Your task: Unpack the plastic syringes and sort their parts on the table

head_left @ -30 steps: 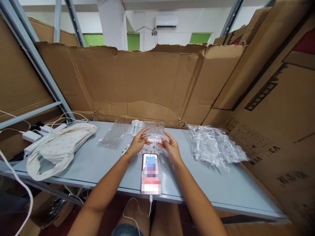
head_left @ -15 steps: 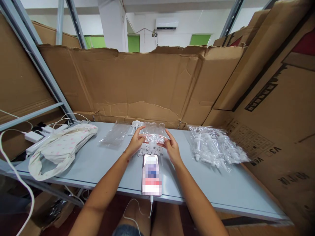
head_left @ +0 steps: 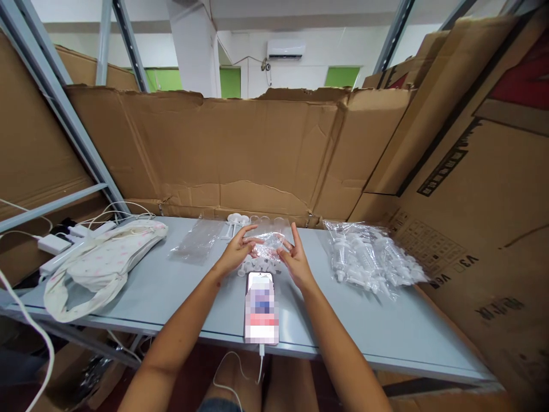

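A clear plastic bag is stretched between my two hands over the middle of the table. My left hand pinches its left edge between thumb and fingers. At the right edge my right hand has thumb and fingers on the plastic, with the index finger raised away from it. Small white plastic parts lie in a pile just below the bag, partly hidden by it. Behind my left hand stand larger white plastic pieces. A phone with a lit screen lies in front of the pile.
Another clear bag lies flat on the left of the table. Bagged white bottle-like items sit at the right. A white cloth bag and a power strip occupy the left end. Cardboard walls the back.
The clear bag has tilted and dropped a little between my hands. My right hand's fingers have spread, the index finger lifting. The whole view has shifted slightly.
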`<state>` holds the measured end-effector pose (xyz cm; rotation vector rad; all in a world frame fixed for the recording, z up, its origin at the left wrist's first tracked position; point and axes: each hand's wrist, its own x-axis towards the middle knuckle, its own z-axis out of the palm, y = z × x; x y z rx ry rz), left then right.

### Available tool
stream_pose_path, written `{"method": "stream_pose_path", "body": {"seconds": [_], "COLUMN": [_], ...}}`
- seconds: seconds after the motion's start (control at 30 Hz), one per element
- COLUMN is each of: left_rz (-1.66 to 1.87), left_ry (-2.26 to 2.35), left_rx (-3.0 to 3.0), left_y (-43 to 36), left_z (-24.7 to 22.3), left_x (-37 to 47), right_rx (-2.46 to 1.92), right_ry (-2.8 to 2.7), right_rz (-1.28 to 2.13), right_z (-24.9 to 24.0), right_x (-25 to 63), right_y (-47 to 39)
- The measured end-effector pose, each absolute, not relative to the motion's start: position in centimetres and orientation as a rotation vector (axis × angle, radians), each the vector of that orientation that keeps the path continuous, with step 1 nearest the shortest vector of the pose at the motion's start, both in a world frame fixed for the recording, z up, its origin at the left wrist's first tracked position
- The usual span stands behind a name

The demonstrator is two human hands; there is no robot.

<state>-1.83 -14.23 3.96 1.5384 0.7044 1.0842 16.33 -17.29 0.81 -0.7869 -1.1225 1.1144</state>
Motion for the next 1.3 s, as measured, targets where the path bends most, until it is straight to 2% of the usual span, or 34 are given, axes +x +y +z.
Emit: {"method": "stream_pose_path", "body": {"seconds": [0.23, 0.47, 0.73, 1.07, 1.17, 1.3], "left_rz": [1.184, 1.287, 0.837, 0.327, 0.45, 0.622], "left_ry": [0.856, 1.251, 1.864, 2.503, 2.398, 1.898], "left_rx": [1.767, 1.88, 1.93, 2.241, 2.387, 2.45], "left_y": [-14.1, -12.6, -10.4, -12.1, -12.7, -13.6], "left_z": [4.4, 4.8, 4.0, 3.4, 3.5, 3.2], "left_x": [-4.4, -13.1, -19.8, -17.0, -14.9, -11.4], "right_rx": [-0.761, -0.824, -0.871, -0.912, -0.922, -0.927], "right_ry": [-1.25, -1.214, -1.265, -1.258, -1.26, -1.272], "right_rz": [1.04, 0.933, 0.894, 0.882, 0.879, 0.875], "right_z": [1.0, 0.7, 0.2, -0.1, -0.2, -0.4], "right_x": [16.1, 16.8, 16.8, 17.1, 17.0, 17.0], "right_y": [-17.7, -17.2, -16.9, -16.7, -16.7, -16.6]}}
